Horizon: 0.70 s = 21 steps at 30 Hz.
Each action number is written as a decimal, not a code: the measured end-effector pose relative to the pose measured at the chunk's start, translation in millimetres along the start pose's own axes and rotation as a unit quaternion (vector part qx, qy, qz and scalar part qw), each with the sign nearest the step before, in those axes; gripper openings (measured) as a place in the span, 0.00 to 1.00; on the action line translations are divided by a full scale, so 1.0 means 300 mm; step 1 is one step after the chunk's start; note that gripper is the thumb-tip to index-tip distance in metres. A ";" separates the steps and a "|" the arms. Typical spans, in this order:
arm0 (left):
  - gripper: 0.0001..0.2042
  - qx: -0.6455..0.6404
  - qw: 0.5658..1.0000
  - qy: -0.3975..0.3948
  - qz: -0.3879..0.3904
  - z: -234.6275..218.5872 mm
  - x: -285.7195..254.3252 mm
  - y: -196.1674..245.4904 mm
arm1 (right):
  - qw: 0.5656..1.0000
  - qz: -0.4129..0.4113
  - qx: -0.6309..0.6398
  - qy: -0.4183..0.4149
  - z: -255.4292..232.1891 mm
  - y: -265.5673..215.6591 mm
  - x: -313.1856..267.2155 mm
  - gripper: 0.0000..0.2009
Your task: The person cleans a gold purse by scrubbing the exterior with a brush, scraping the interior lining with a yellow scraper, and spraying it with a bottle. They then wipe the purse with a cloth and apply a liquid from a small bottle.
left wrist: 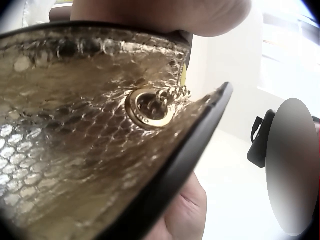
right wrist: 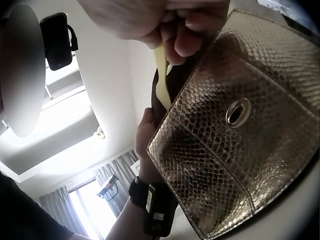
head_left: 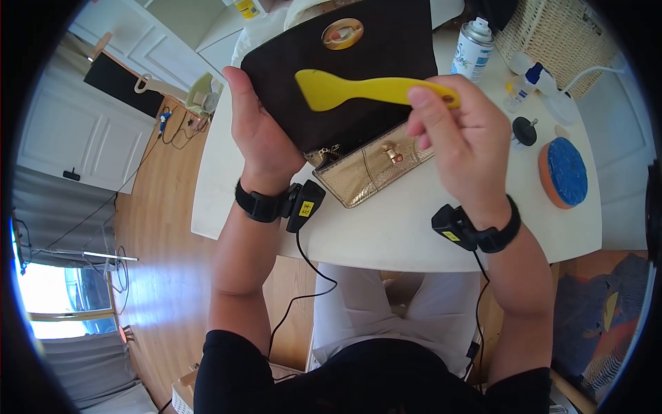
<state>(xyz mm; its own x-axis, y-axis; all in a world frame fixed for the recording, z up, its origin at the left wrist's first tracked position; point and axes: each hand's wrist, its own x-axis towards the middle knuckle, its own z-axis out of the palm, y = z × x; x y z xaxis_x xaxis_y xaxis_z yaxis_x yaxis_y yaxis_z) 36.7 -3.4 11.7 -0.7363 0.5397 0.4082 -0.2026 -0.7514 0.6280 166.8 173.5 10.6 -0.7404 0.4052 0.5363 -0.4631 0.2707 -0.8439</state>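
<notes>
A gold snakeskin-patterned handbag [head_left: 376, 169] stands on the white table with its dark brown flap [head_left: 396, 55] raised. My left hand [head_left: 265, 141] supports the flap from behind, thumb straight beside its left edge and the other fingers hidden behind it. Between thumb and fingertips, my right hand [head_left: 472, 141] pinches the handle of a yellow spatula [head_left: 376, 90], whose broad blade points left in front of the flap. The left wrist view shows a gold ring [left wrist: 134, 110] with a short chain on the bag's side. In the right wrist view, an oval metal eyelet [right wrist: 238, 112] marks the gold panel.
On the right of the table [head_left: 386, 238] stand a spray can [head_left: 472, 54], a small clear bottle [head_left: 517, 93], a black knob-like piece [head_left: 524, 131] and a round blue-and-orange pad [head_left: 567, 172]. A woven basket [head_left: 552, 38] is behind them. Wrist-camera cables [head_left: 314, 269] hang over the front edge.
</notes>
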 end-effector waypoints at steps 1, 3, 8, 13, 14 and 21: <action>0.33 -0.005 1.000 0.007 0.004 0.004 -0.004 0.000 | 1.000 0.001 0.000 -0.003 0.005 0.002 -0.003 0.08; 0.33 0.015 1.000 0.018 0.011 0.003 -0.005 0.003 | 0.997 0.035 0.007 -0.062 0.013 0.013 -0.020 0.08; 0.33 0.025 1.000 0.010 0.014 -0.002 -0.002 0.000 | 0.997 0.051 0.009 -0.059 -0.028 -0.007 0.016 0.07; 0.33 0.005 1.000 -0.004 0.014 -0.005 0.000 -0.001 | 0.992 0.079 0.011 -0.101 -0.008 0.008 -0.008 0.08; 0.33 0.005 1.000 -0.005 0.012 -0.001 0.002 -0.004 | 0.992 0.070 -0.004 -0.102 -0.009 0.005 -0.005 0.08; 0.33 -0.024 0.998 -0.054 0.007 -0.017 0.002 0.003 | 0.992 0.064 -0.015 -0.108 -0.020 -0.007 0.003 0.08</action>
<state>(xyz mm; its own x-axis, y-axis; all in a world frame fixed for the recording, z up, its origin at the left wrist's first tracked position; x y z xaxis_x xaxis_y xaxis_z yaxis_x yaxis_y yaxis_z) 32.8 -5.6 9.3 -0.6656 0.5648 0.4877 -0.2256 -0.7753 0.5899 170.1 178.5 12.9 -0.8808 0.2431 0.4063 -0.3457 0.2561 -0.9027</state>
